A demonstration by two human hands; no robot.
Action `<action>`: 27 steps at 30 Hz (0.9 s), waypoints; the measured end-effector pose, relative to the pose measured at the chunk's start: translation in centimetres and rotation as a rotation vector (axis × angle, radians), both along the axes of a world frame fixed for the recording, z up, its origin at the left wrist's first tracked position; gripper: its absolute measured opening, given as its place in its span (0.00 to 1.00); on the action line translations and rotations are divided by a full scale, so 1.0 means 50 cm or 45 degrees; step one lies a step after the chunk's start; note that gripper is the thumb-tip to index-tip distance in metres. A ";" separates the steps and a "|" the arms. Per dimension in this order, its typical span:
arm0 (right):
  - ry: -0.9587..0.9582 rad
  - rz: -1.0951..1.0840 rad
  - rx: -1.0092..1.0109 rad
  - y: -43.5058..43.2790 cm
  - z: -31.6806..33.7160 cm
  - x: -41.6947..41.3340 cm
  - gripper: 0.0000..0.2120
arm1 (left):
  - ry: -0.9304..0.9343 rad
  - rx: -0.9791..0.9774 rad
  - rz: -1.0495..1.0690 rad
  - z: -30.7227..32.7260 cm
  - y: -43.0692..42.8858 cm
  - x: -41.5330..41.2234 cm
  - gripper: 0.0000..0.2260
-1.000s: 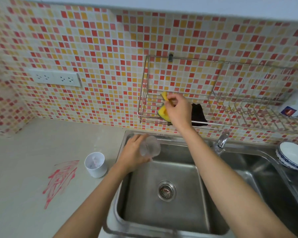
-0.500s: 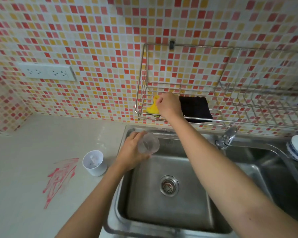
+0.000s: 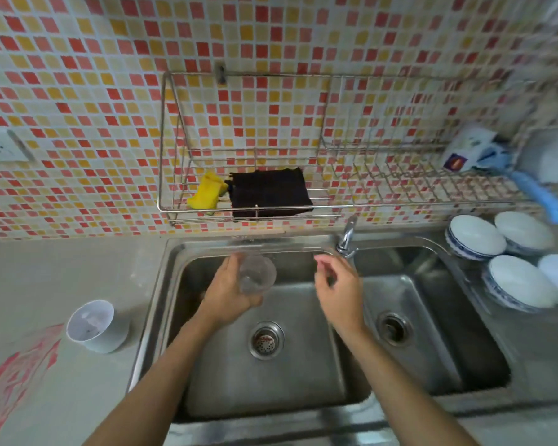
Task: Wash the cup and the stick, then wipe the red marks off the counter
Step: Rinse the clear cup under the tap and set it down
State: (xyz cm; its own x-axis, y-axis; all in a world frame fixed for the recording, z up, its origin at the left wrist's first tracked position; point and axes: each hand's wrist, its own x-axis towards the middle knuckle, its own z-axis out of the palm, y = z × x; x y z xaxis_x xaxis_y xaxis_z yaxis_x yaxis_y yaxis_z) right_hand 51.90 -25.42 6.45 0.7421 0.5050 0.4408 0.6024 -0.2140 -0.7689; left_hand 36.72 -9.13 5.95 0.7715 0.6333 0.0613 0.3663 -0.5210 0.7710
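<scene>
Over the left basin of the sink [image 3: 174,284], the left hand [image 3: 229,294] grasps the clear cup [image 3: 256,278] with curled fingers while the right hand [image 3: 339,291] hangs released beside it, so the wet, one-handed cup could slip and drop into the basin.

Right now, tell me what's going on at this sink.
A person stands at a double sink. The left hand holds a clear plastic cup over the left basin; the right hand hovers empty beside it, near the tap. A yellow sponge and a dark cloth lie on the wall rack. Red marks are on the counter beside a white cup.
</scene>
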 end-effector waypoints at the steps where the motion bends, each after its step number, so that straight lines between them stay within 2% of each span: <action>1: 0.138 -0.056 -0.125 -0.027 -0.031 0.032 0.13 | -0.001 -0.013 -0.014 -0.005 -0.016 0.024 0.35; 3: 0.340 -0.147 -0.383 -0.064 -0.077 0.092 0.19 | 0.007 -0.054 -0.050 -0.013 -0.047 0.078 0.36; 7: 0.450 -0.208 -0.724 -0.086 -0.113 0.193 0.31 | 0.011 -0.139 -0.152 -0.031 -0.092 0.176 0.34; 12: 0.556 0.129 -0.752 -0.036 -0.133 0.287 0.40 | 0.072 -0.178 -0.158 -0.061 -0.103 0.255 0.30; 15: 0.459 0.271 -0.757 -0.006 -0.172 0.321 0.36 | 0.098 -0.245 -0.109 -0.056 -0.111 0.278 0.34; 19: 0.116 0.418 -0.913 0.014 -0.194 0.322 0.32 | 0.099 -0.247 -0.086 -0.062 -0.122 0.292 0.34; 21: -0.002 0.408 -0.998 0.021 -0.209 0.322 0.30 | 0.112 -0.226 -0.068 -0.065 -0.131 0.294 0.34; 24: -0.051 0.333 -1.003 0.030 -0.233 0.323 0.31 | 0.157 -0.169 -0.095 -0.067 -0.133 0.297 0.33; 27: -0.025 0.313 -0.983 0.029 -0.244 0.326 0.33 | 0.191 -0.153 -0.062 -0.064 -0.116 0.292 0.38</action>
